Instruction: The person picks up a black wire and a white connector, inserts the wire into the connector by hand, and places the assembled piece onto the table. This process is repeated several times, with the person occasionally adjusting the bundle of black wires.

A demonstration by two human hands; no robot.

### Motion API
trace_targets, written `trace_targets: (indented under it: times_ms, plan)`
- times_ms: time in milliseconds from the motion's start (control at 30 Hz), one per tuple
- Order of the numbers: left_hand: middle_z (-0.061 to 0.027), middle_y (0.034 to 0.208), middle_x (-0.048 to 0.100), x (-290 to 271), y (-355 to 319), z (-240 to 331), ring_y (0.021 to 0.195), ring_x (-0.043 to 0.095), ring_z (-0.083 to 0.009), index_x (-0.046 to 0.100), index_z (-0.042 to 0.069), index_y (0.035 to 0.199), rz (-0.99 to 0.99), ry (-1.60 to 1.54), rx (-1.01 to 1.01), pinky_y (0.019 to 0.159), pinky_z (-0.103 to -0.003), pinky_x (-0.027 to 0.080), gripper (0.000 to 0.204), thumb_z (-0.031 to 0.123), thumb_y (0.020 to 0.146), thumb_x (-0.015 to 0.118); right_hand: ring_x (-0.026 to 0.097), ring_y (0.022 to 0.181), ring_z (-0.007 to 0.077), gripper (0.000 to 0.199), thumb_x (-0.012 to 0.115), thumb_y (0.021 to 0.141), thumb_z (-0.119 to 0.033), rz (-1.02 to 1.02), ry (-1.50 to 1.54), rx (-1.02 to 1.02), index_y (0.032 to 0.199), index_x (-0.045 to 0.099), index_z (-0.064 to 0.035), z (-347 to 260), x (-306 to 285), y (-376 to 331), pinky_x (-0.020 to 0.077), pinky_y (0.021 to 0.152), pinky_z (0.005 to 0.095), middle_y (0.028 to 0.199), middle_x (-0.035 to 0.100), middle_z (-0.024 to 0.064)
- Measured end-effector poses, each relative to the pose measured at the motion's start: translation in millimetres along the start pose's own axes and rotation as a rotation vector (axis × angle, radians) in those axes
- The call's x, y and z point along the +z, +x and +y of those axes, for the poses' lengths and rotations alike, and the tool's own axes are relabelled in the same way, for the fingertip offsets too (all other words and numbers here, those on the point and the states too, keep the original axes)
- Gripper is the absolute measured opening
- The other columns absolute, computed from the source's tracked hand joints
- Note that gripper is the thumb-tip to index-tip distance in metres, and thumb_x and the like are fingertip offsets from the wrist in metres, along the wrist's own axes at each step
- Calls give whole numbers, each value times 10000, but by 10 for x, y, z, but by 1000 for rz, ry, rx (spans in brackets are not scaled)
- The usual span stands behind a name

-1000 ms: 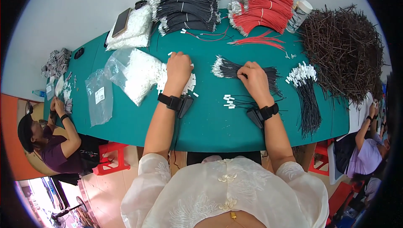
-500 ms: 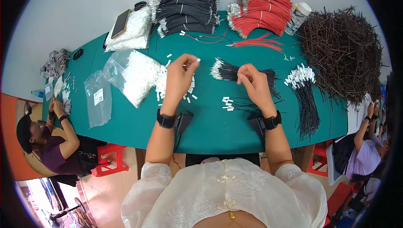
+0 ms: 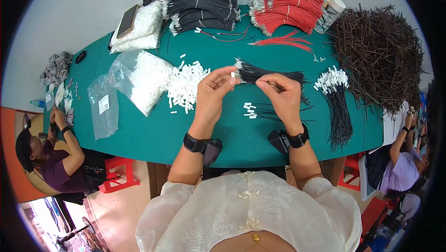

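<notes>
Between the thumb and fingertips of my left hand (image 3: 214,95) is a small white plastic connector (image 3: 233,74). My right hand (image 3: 283,96) is closed in a pinch on a thin black wire, whose end points toward that connector; whether they touch is too small to tell. Just behind both hands lies a loose bundle of black wires (image 3: 278,73) with metal tips at its left end. A heap of loose white connectors (image 3: 183,87) spreads left of my left hand. In front of my right hand rest several black wires with white connectors on their ends (image 3: 251,111).
A bag of white connectors (image 3: 151,82) and a clear bag (image 3: 103,112) lie left. Tied black bundles (image 3: 200,3) and red bundles (image 3: 292,6) are stacked behind. Right are connector-tipped black wires (image 3: 341,117) and a brown tangled pile (image 3: 378,57). Co-workers sit at both sides.
My left hand has moved right from above the connector heap to the tips of the black wire bundle, carrying the white connector. My right hand stays near the bundle, now close to my left.
</notes>
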State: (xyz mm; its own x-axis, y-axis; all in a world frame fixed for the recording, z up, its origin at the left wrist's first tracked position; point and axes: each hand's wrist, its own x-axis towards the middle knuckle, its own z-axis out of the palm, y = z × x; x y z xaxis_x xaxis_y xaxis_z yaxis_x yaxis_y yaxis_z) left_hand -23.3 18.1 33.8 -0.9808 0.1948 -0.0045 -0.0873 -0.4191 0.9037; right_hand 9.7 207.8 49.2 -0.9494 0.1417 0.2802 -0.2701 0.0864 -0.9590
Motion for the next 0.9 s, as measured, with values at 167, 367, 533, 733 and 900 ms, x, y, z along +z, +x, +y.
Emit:
trace_targets:
  times_ms: [167, 367, 533, 733, 900]
  plan:
    - [-103, 934, 731, 26, -37, 2, 847, 693, -144, 678, -20, 1059, -65, 4, -10, 739, -243, 516, 159, 37, 911, 695, 446, 596, 22, 76, 751, 842, -6, 14, -126, -114, 905, 717, 19, -37, 21, 5, 328, 517, 208, 746, 655, 3]
    - [-129, 909, 737, 3, -50, 14, 806, 700, -155, 682, -29, 1035, -72, 51, -44, 710, -258, 541, 135, 46, 922, 685, 522, 639, 60, 70, 739, 843, 1, -32, -253, -177, 910, 720, 1, -107, 13, -2, 380, 557, 212, 789, 671, 25]
    - [-147, 910, 740, 15, -64, 11, 791, 697, -163, 678, -26, 1022, -63, 114, -1, 716, -270, 552, 125, 71, 945, 660, 555, 624, 97, 105, 743, 821, 13, -95, -348, -289, 924, 730, -5, -131, 11, 15, 389, 534, 233, 782, 681, 54]
    - [-158, 922, 740, 28, -58, -14, 796, 702, -175, 670, -23, 1033, -74, 94, -8, 726, -274, 559, 137, 90, 963, 641, 569, 620, 105, 130, 750, 807, 21, -92, -332, -374, 932, 741, -12, -61, 34, 18, 385, 515, 241, 776, 685, 55]
    - [-174, 939, 739, 39, -51, -7, 810, 720, -198, 665, -22, 1032, -17, 7, -74, 706, -273, 564, 162, 127, 977, 638, 565, 615, 100, 124, 753, 802, 26, -61, -337, -337, 920, 746, -11, -113, 30, 7, 384, 513, 237, 766, 681, 53]
